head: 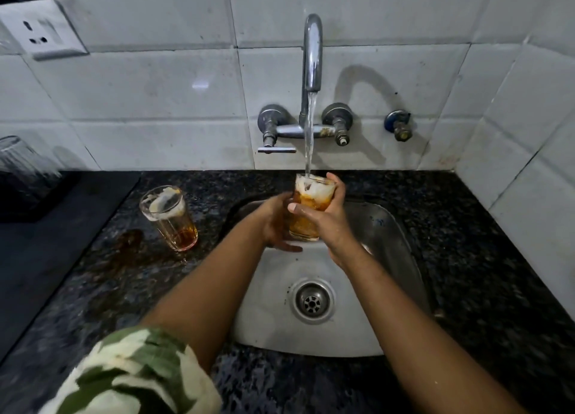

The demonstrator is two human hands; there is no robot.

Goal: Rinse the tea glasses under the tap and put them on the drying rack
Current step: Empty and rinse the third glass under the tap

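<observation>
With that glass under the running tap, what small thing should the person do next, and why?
Probably tip the held glass over the sink to pour it out: both the left hand and right hand grip it, and the water in it is amber with foam at the rim.

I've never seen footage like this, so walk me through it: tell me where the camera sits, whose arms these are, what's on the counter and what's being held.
There is no machine here. One wide-angle camera is worn on a person's head and looks forward and down, so the two arms reaching in are that person's own. Both hands hold one tea glass over the steel sink: the left hand grips its side and base, the right hand wraps round the other side. Water from the tap runs into it, frothing the leftover tea. On the dark stone counter, left of the sink, stands a second glass with a little tea in it, beside a brown spill. At the far left edge an upturned clear glass stands on a dark tray.
</observation>
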